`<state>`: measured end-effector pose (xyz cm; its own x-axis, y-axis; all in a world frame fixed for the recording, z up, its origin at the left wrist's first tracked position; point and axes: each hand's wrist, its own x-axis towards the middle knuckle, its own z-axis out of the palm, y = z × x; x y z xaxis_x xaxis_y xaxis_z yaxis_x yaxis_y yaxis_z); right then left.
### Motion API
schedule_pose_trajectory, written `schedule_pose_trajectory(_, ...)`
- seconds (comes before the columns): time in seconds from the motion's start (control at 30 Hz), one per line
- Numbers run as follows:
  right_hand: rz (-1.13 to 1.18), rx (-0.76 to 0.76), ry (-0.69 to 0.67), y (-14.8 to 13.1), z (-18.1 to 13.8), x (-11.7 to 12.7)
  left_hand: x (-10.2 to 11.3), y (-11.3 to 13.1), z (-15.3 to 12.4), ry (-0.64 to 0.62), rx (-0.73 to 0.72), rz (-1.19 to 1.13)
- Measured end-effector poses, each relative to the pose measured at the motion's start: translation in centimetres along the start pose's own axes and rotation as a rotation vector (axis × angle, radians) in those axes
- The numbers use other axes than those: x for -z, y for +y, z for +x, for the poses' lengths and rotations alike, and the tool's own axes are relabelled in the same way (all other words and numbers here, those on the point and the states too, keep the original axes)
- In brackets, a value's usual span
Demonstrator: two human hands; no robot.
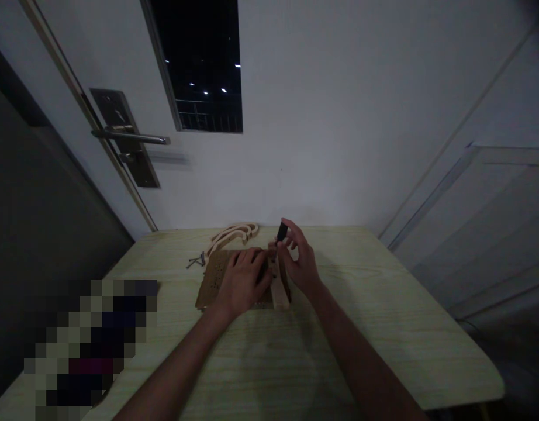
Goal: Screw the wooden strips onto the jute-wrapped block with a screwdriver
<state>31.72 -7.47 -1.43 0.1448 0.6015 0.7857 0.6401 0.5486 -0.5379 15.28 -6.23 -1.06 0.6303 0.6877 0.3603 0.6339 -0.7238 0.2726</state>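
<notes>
Right grip pinches small black piece between thumb and fingertips, by the far end of wooden strip, strip just left of that grip; contact unclear. Left grip lies spread on brown board, thumb beside strip. To do this well, probably: keep black piece steady, press left palm firmly so board won't shift. No container seen; screws loose left of left grip, curved wooden pieces beyond it
</notes>
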Motion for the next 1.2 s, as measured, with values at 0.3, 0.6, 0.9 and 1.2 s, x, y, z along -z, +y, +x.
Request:
schedule_pose_trajectory(0.3,0.039,0.047,-0.013,0.34,-0.08,-0.14,-0.06,-0.05,-0.04,0.010,-0.005,0.000)
schedule_pose_trajectory(0.6,0.038,0.060,-0.050,-0.30,-0.13,-0.14,0.19,0.16,0.02,-0.009,0.009,-0.001)
schedule_pose_trajectory(0.9,0.018,0.041,0.032,0.11,-0.19,-0.45,0.25,0.21,0.04,-0.015,0.022,0.001)
schedule_pose_trajectory(1.2,0.042,0.061,-0.041,0.37,-0.09,0.05,0.01,0.04,-0.01,0.003,0.004,-0.005)
